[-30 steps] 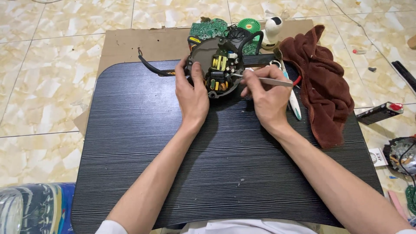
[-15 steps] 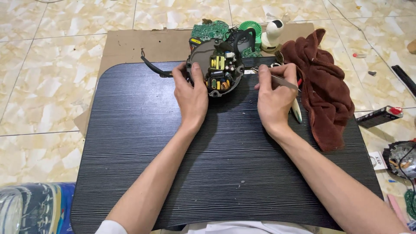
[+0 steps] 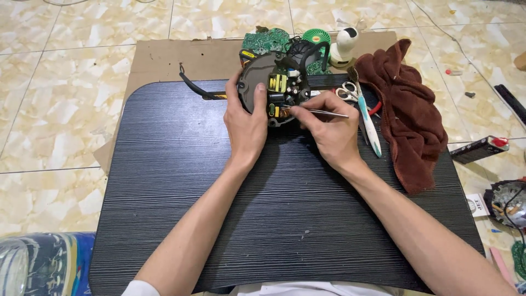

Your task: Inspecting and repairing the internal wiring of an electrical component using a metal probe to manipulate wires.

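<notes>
- While the left hand point(image 3: 249, 123) clamps the round circuit board point(image 3: 274, 90) steady, right-hand fingers point(image 3: 307, 112) pinch tweezers point(image 3: 323, 113), probing components.
- Next move likely needs fine tip placement.

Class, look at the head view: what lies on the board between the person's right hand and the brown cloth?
In the head view, between the right hand and the brown cloth lie scissors and a white-and-teal toothbrush, on the dark board.

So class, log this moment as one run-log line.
left hand: steadies round circuit board | right hand: holds tweezers, tips at board | brown cloth, scissors: right of board
</notes>
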